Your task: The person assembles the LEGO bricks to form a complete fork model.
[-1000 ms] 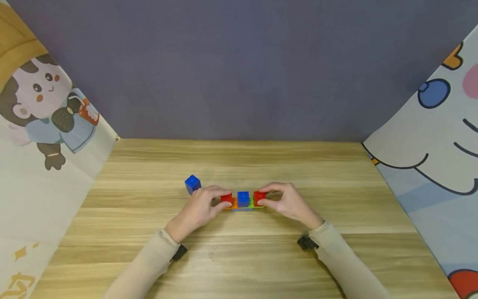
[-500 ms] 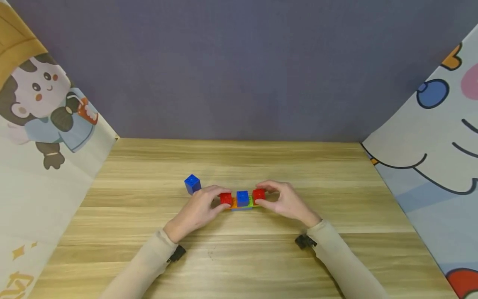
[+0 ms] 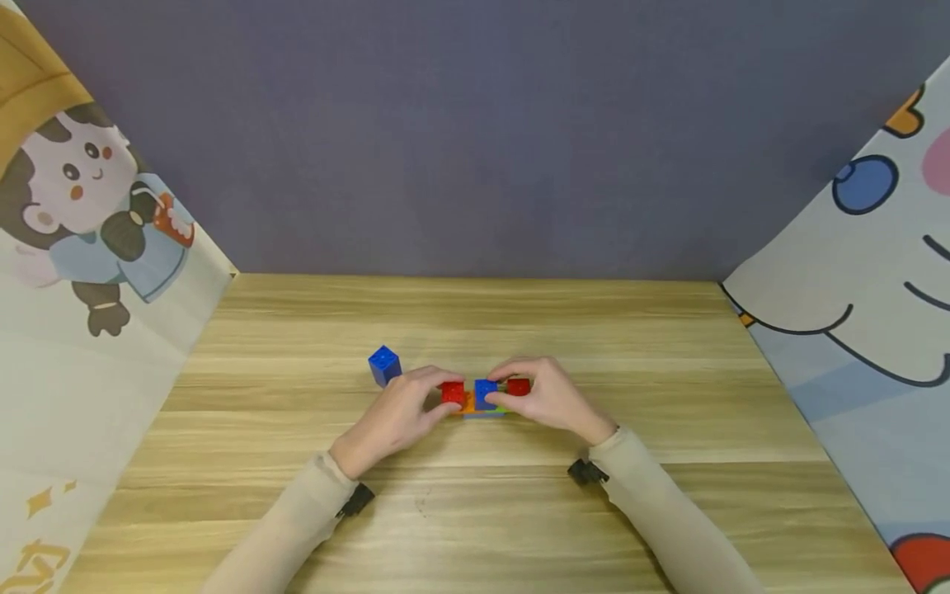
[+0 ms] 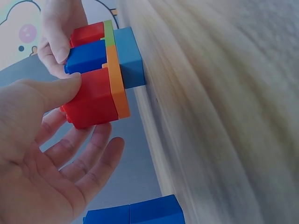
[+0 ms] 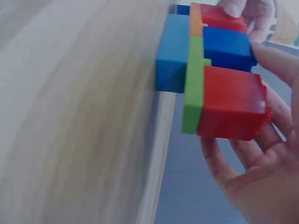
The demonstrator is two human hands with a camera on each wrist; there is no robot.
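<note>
A small toy-brick build stands on the table: a light blue brick (image 4: 131,58) at the bottom, then an orange plate (image 4: 117,84) and a green plate (image 5: 193,88) end to end. On top sit a left red brick (image 3: 453,393), a middle blue brick (image 3: 485,394) and a right red brick (image 5: 231,102). My left hand (image 3: 397,417) grips the left red brick between thumb and fingers. With thumb and index finger, my right hand (image 3: 555,403) pinches the middle blue brick; its other fingers lie behind the right red brick, partly hidden.
Two stacked blue bricks (image 3: 384,365) stand upright just behind and left of my left hand. The wooden table (image 3: 475,528) ends at a grey back panel (image 3: 475,140), with printed panels on both sides.
My right hand has loosened from the right red brick and shifted left to the middle blue brick. My left hand stays on the left red brick.
</note>
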